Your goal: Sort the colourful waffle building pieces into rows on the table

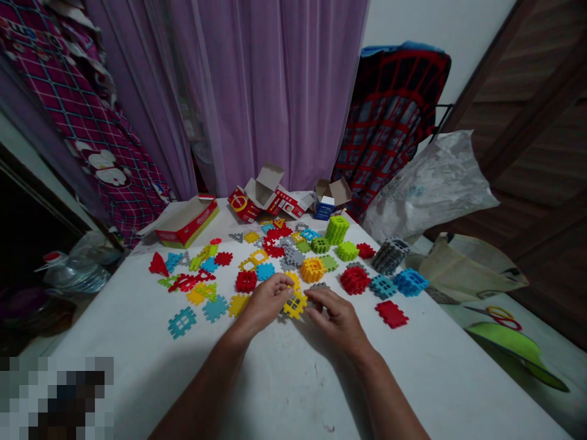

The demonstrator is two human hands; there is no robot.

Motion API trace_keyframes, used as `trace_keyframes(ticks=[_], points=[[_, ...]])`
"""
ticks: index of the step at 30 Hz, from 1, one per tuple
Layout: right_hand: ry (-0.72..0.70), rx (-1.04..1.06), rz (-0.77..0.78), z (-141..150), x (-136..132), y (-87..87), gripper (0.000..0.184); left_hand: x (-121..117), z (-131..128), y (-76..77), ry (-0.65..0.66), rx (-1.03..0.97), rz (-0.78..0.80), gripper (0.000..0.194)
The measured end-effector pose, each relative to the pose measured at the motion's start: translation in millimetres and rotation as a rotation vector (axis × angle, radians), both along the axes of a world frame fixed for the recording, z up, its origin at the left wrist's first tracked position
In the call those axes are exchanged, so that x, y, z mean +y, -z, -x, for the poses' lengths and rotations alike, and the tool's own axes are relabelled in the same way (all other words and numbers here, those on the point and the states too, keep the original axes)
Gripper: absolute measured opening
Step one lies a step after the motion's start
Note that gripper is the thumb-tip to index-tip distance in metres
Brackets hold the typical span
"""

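Tabletop [137, 324]: yellow waffle block [295, 304] between left hand [265, 302] and right hand [334, 321].

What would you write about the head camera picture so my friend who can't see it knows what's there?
A person's left hand and right hand reach over a yellow waffle-shaped plastic tile on a white table. Colourful interlocking plastic tiles lie scattered around them, some built into hollow blocks, with open cardboard boxes behind.

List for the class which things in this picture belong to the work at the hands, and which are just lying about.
At the hands: left hand, right hand, yellow plastic waffle tile between them, grey plastic tile by the right fingertips.

Lying about: red cardboard box, white plastic bag, purple curtain.
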State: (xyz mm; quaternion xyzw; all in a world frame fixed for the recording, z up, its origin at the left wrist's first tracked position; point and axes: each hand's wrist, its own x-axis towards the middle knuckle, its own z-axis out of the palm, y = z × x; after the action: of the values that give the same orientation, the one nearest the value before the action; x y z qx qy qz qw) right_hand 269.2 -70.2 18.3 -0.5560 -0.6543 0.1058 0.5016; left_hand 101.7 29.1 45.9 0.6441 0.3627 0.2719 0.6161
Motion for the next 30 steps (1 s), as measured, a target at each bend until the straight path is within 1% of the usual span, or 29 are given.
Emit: trace_keyframes(ticks=[4,7,8,10,13,15,17,21,27,30], points=[[0.014,-0.026,-0.009,3,0,1.0,0.022,1,-2,4.6,0.016,-0.034,0.037,0.031],[0.072,0.013,-0.031,3,3,3.8,0.019,4,-2,5.0,-0.034,-0.011,-0.021,0.035],[0.123,0.049,-0.037,2,4,5.7,0.020,5,-1,4.3,-0.066,0.006,-0.052,0.037],[0.288,0.153,-0.044,-3,10,10.4,0.024,9,2,1.8,-0.143,0.050,-0.119,0.042],[0.555,0.305,-0.005,-12,20,16.5,0.039,16,8,-2.5,-0.249,0.071,-0.191,0.044],[0.649,0.349,0.049,-18,28,17.9,0.048,20,12,-4.8,-0.293,0.036,-0.215,0.042],[0.682,0.346,0.094,-22,35,17.3,0.053,22,14,-6.6,-0.302,0.008,-0.212,0.041],[0.690,0.300,0.144,-25,46,14.3,0.056,22,15,-9.9,-0.308,-0.026,-0.169,0.044],[0.718,0.240,0.264,-22,53,14.6,0.053,22,19,-15.6,-0.338,-0.062,-0.109,0.050],[0.734,0.210,0.293,-22,53,17.0,0.050,24,22,-15.5,-0.352,-0.069,-0.103,0.051]])
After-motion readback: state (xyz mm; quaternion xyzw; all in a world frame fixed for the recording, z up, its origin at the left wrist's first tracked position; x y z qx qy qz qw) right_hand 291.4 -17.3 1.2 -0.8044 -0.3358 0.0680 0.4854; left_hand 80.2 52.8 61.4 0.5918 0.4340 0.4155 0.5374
